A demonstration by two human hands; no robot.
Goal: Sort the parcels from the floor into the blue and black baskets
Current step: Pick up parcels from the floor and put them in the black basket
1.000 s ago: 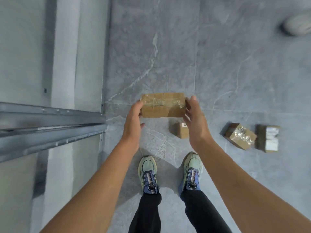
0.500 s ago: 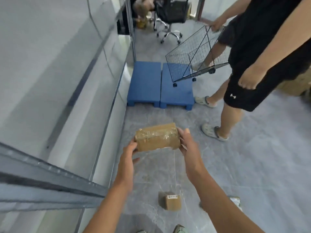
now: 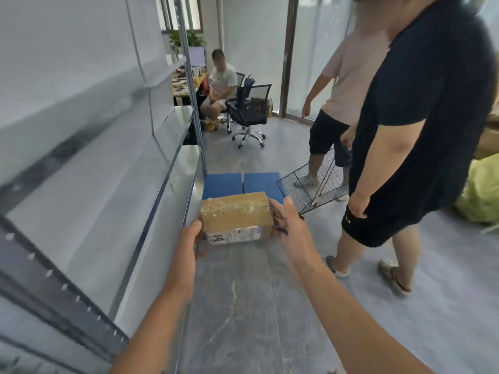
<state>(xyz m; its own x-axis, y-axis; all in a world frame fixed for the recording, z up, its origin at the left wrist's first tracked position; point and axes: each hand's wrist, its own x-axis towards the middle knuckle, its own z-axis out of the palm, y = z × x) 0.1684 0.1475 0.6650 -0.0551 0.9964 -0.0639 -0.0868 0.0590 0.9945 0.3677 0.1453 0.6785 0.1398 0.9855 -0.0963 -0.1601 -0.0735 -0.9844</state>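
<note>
Taped cardboard parcel (image 3: 236, 217) is up off the floor, gripped at both ends: left hand (image 3: 189, 238) curls round one end, right hand (image 3: 293, 233) round the other. It's on the near side of the blue pallets (image 3: 222, 184). The black wire basket (image 3: 316, 190) sits tilted just right of those pallets.

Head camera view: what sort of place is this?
Probably an office doubling as a parcel-sorting room: grey metal shelving along the left, a black mesh office chair further back, and a taped brown cardboard parcel in hand.
</note>
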